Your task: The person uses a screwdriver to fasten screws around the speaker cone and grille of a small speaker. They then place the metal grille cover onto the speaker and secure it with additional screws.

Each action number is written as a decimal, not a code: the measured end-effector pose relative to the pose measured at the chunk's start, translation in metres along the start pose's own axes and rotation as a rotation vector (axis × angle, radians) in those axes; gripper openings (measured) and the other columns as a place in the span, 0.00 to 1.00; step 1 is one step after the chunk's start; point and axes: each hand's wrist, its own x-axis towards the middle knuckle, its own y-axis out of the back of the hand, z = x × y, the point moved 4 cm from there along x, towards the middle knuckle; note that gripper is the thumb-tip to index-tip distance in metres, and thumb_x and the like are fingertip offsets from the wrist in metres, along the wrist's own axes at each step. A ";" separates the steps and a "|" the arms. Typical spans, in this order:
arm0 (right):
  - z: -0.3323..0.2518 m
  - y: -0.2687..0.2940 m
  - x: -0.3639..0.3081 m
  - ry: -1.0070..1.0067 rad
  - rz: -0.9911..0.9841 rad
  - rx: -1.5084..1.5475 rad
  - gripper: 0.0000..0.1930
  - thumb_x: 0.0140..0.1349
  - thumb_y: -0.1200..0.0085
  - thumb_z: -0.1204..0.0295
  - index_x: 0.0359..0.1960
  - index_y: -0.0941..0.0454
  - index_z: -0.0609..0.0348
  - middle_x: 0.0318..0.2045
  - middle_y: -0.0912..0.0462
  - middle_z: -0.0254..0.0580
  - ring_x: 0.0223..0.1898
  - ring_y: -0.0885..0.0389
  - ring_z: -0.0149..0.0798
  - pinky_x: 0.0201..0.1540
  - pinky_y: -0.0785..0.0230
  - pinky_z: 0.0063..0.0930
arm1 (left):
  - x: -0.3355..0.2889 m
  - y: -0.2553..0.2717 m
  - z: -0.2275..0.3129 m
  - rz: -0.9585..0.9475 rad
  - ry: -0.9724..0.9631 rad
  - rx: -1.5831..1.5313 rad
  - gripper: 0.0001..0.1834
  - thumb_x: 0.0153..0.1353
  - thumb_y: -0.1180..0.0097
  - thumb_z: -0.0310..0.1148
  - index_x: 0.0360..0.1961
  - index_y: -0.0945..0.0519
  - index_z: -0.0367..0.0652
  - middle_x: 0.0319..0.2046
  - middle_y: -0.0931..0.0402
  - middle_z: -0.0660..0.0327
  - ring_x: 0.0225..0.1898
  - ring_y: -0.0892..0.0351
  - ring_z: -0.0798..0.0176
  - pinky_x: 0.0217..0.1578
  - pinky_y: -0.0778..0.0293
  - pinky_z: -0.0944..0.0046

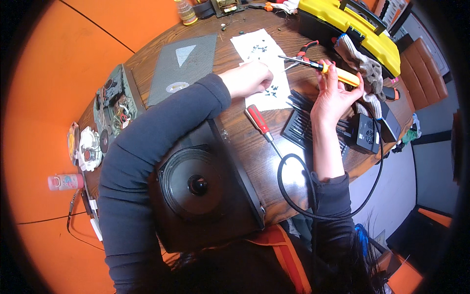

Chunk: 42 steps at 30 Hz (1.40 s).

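Note:
My right hand (pixel 329 100) is raised at the right, its fingers closed round the yellow handle of a screwdriver (pixel 345 76). The dark shaft points left. Over a white paper sheet (pixel 274 104) my left hand (pixel 250 79) is curled with its fingertips down; whether anything is between them is hidden. Small dark screws (pixel 271 91) lie scattered on the paper, some right beside those fingertips. Under my left arm rests a black speaker cabinet (pixel 245 196) with its round cone (pixel 181 183) facing up. Between my arms lies a red-handled screwdriver (pixel 257 119).
A grey mesh grille (pixel 196 56) lies beyond my left forearm. Red-handled pliers (pixel 307 48), a yellow toolbox (pixel 357 29), work gloves (pixel 364 66), a black bit tray (pixel 297 128) and a black box with a fan (pixel 366 133) crowd the right. A black cable (pixel 281 188) loops near my right forearm.

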 end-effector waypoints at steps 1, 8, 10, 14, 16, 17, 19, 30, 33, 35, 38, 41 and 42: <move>-0.001 -0.001 0.000 0.001 -0.007 0.009 0.38 0.59 0.41 0.78 0.62 0.57 0.48 0.43 0.23 0.56 0.41 0.19 0.40 0.41 0.22 0.30 | 0.000 -0.002 -0.003 -0.009 0.015 0.001 0.03 0.52 0.44 0.23 0.26 0.25 0.34 0.27 0.26 0.52 0.35 0.24 0.54 0.39 0.28 0.60; 0.001 -0.002 -0.002 -0.014 -0.008 0.002 0.38 0.59 0.41 0.79 0.61 0.57 0.47 0.44 0.24 0.56 0.42 0.19 0.41 0.42 0.22 0.32 | -0.004 0.006 -0.025 0.255 0.190 0.095 0.04 0.55 0.52 0.23 0.26 0.26 0.34 0.30 0.27 0.48 0.36 0.24 0.49 0.39 0.28 0.57; 0.002 -0.002 -0.002 -0.013 -0.009 -0.001 0.38 0.59 0.41 0.79 0.61 0.57 0.47 0.44 0.24 0.56 0.42 0.19 0.40 0.42 0.22 0.32 | -0.005 0.005 -0.024 0.283 0.207 0.086 0.02 0.54 0.48 0.22 0.28 0.24 0.35 0.31 0.27 0.51 0.35 0.24 0.52 0.39 0.27 0.58; 0.002 -0.001 -0.002 -0.010 -0.010 0.016 0.38 0.59 0.41 0.79 0.61 0.56 0.47 0.44 0.24 0.55 0.42 0.20 0.40 0.42 0.22 0.31 | -0.003 0.004 -0.020 0.267 0.225 0.113 0.02 0.54 0.46 0.22 0.29 0.23 0.34 0.31 0.28 0.52 0.35 0.24 0.53 0.39 0.27 0.59; 0.002 -0.001 -0.002 -0.014 -0.012 0.017 0.38 0.58 0.40 0.79 0.61 0.56 0.47 0.44 0.25 0.55 0.42 0.20 0.40 0.42 0.22 0.31 | -0.003 0.005 -0.020 0.259 0.215 0.113 0.04 0.55 0.51 0.24 0.28 0.25 0.35 0.33 0.27 0.49 0.36 0.24 0.49 0.40 0.27 0.57; 0.002 -0.001 -0.002 -0.015 -0.012 0.019 0.38 0.58 0.40 0.79 0.61 0.56 0.47 0.44 0.25 0.56 0.42 0.20 0.40 0.42 0.22 0.31 | -0.003 0.005 -0.020 0.241 0.222 0.127 0.05 0.56 0.53 0.24 0.27 0.25 0.35 0.34 0.27 0.47 0.37 0.24 0.48 0.40 0.28 0.56; 0.002 -0.001 -0.001 -0.017 -0.013 0.024 0.38 0.58 0.40 0.79 0.61 0.56 0.47 0.44 0.25 0.56 0.42 0.20 0.40 0.41 0.22 0.31 | -0.006 0.004 -0.022 0.250 0.265 0.098 0.06 0.56 0.53 0.25 0.27 0.25 0.36 0.35 0.27 0.47 0.37 0.24 0.48 0.40 0.28 0.56; 0.000 -0.003 -0.004 -0.063 -0.021 0.019 0.38 0.59 0.39 0.76 0.61 0.56 0.47 0.45 0.24 0.54 0.43 0.19 0.39 0.40 0.24 0.26 | -0.007 0.006 -0.027 0.300 0.270 0.139 0.05 0.56 0.50 0.24 0.28 0.21 0.36 0.36 0.27 0.48 0.39 0.23 0.50 0.41 0.26 0.57; 0.001 -0.002 -0.003 -0.053 -0.021 0.024 0.38 0.59 0.40 0.76 0.61 0.56 0.47 0.44 0.24 0.54 0.43 0.19 0.39 0.40 0.24 0.27 | -0.008 0.006 -0.026 0.295 0.268 0.150 0.04 0.55 0.46 0.24 0.29 0.20 0.37 0.36 0.27 0.50 0.39 0.23 0.52 0.42 0.26 0.58; 0.002 -0.001 -0.003 -0.042 -0.020 0.015 0.38 0.59 0.40 0.76 0.61 0.56 0.47 0.44 0.24 0.54 0.43 0.19 0.39 0.40 0.23 0.28 | -0.008 0.004 -0.026 0.257 0.280 0.155 0.04 0.53 0.43 0.26 0.29 0.19 0.37 0.35 0.28 0.54 0.40 0.25 0.55 0.42 0.27 0.59; 0.006 0.002 -0.001 -0.056 -0.001 -0.010 0.38 0.59 0.40 0.77 0.61 0.56 0.47 0.44 0.24 0.54 0.42 0.19 0.40 0.40 0.23 0.29 | -0.005 0.005 -0.025 0.194 0.320 0.182 0.05 0.53 0.41 0.28 0.29 0.19 0.38 0.35 0.28 0.55 0.39 0.25 0.56 0.42 0.27 0.59; 0.009 0.003 0.000 -0.060 0.006 0.000 0.38 0.59 0.40 0.77 0.61 0.57 0.46 0.45 0.24 0.55 0.42 0.19 0.41 0.39 0.22 0.29 | -0.007 0.015 -0.014 0.196 0.330 0.149 0.06 0.54 0.39 0.30 0.29 0.19 0.38 0.34 0.28 0.55 0.38 0.25 0.57 0.42 0.27 0.60; 0.010 0.004 0.000 -0.058 0.001 0.010 0.38 0.59 0.40 0.77 0.61 0.57 0.46 0.45 0.25 0.55 0.42 0.19 0.41 0.39 0.22 0.30 | -0.012 0.026 -0.007 0.275 0.309 0.081 0.07 0.55 0.39 0.32 0.29 0.19 0.37 0.34 0.28 0.55 0.38 0.25 0.58 0.42 0.27 0.60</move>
